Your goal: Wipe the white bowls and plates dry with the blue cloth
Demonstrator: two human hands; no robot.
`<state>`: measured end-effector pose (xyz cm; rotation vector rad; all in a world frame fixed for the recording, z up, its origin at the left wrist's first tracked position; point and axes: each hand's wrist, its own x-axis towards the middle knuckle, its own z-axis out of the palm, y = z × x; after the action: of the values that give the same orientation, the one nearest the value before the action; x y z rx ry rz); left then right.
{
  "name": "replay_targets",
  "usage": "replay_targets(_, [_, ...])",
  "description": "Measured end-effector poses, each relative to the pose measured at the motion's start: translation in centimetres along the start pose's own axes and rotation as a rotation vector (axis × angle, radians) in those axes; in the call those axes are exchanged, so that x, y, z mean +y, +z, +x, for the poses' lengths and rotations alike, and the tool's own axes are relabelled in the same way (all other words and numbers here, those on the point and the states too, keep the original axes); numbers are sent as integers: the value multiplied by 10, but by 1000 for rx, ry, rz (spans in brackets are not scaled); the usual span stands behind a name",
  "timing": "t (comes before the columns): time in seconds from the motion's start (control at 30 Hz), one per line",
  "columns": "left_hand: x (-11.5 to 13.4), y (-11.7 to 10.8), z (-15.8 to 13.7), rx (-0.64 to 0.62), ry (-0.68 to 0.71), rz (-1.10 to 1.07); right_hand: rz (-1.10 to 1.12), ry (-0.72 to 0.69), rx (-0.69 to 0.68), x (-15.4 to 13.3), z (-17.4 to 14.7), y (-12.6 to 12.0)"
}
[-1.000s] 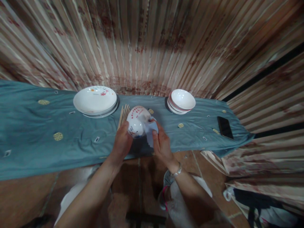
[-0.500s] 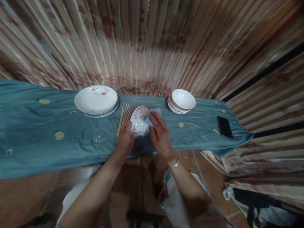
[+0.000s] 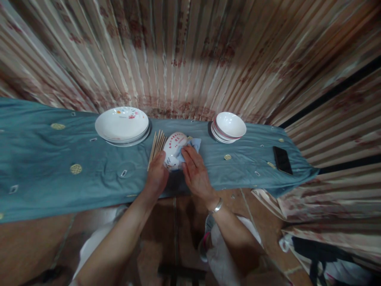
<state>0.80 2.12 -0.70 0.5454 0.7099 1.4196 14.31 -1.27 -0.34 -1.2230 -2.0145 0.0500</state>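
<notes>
Much of the far side is a pleated curtain point(image 3: 166, 51), with a long, cloth-covered table point(image 3: 101, 171) before it. Stacked plates point(image 3: 122, 125) stand on the table's far edge, left of centre, and stacked bowls point(image 3: 229, 124) right of centre. Between them and nearer, the left hand point(image 3: 157, 174) is clamped on the left side of a tilted bowl point(image 3: 172, 149), outer side up. The right hand point(image 3: 195, 172) lays its fingers over a pale blue rag point(image 3: 195, 143) against the bowl's right side; whether it grips, I cannot tell. Thin sticks point(image 3: 155, 145) lie just left.
</notes>
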Motion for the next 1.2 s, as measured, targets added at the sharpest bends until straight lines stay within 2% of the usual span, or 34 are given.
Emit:
replay_targets(0.47, [-1, 4, -4, 26, -2, 52, 158, 222, 121, 18, 6, -1])
replay_targets(0.8, [0, 3, -2, 38, -11, 11, 131, 328, 148, 25, -3, 6])
replay_targets(0.97, [1, 3, -1, 38, -1, 3, 122, 340, 128, 22, -8, 6])
replay_targets(1.2, [3, 3, -1, 42, 38, 77, 93, 381, 3, 10, -14, -6])
